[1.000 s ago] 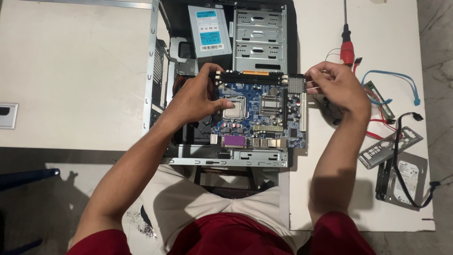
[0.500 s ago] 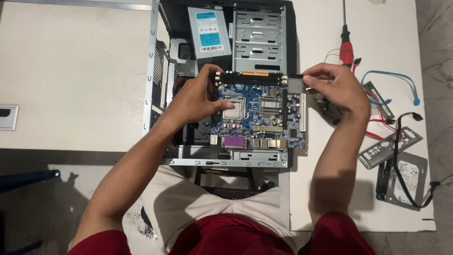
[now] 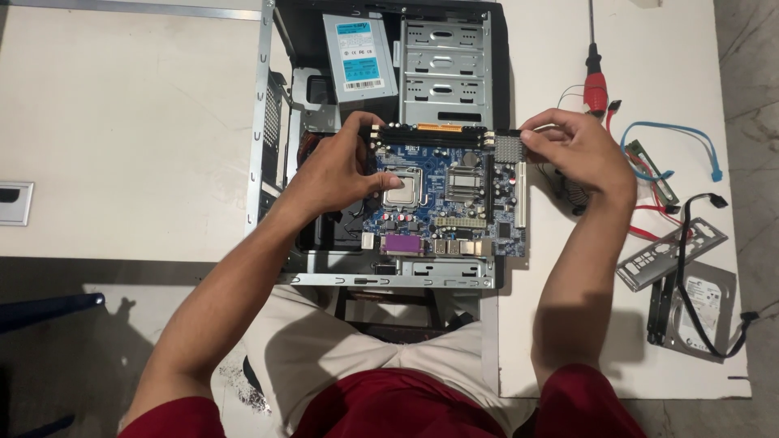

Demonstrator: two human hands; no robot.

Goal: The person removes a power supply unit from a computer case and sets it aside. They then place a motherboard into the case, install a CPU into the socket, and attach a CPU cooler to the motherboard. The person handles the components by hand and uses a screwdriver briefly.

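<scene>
Little has shifted since a second ago: the left hand (image 3: 337, 174) and right hand (image 3: 572, 150) still pinch the blue motherboard (image 3: 442, 199) by its edges, fingers closed, over the open case (image 3: 276, 138) on the desk (image 3: 122, 130).

The right hand (image 3: 580, 150) seems shifted slightly left along the motherboard (image 3: 446, 195).

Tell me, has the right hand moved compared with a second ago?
No. The right hand holds the blue motherboard's upper right corner, level with the red screwdriver handle as before; any shift is too small to tell.
</scene>
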